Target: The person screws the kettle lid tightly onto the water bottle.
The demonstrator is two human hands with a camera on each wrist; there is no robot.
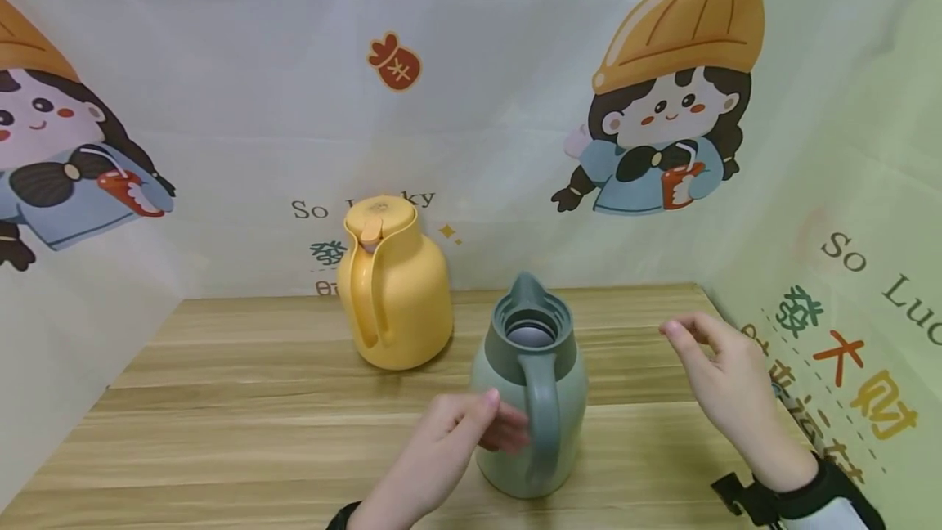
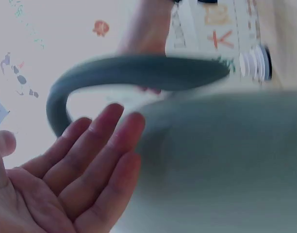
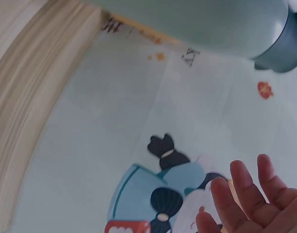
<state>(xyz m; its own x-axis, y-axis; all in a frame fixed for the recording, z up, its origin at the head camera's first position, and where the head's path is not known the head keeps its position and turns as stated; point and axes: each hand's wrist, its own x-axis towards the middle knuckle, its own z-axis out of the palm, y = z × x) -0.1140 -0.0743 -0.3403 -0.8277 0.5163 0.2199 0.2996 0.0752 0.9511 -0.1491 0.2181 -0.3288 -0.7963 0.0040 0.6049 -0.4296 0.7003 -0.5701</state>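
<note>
A pale green thermos jug [image 1: 530, 415] stands upright on the table, its grey-green handle [image 1: 543, 407] facing the person. No lid covers its mouth [image 1: 531, 332], and the inner lining shows. Beside the handle is my left hand [image 1: 471, 428], its fingers loosely extended at the jug's side; the left wrist view shows them slightly bent [image 2: 90, 165] and holding nothing. To the right of the jug, my right hand [image 1: 724, 375] is raised in the air, empty and apart from it, with relaxed fingers [image 3: 250, 194] in the right wrist view.
A yellow thermos jug [image 1: 405, 293] with its lid on stands behind and left of the green one. In the left wrist view, a white threaded stopper [image 2: 253, 64] with a dark base lies near the table's edge. Printed cloth [image 1: 486, 105] encloses the wooden table [image 1: 243, 407].
</note>
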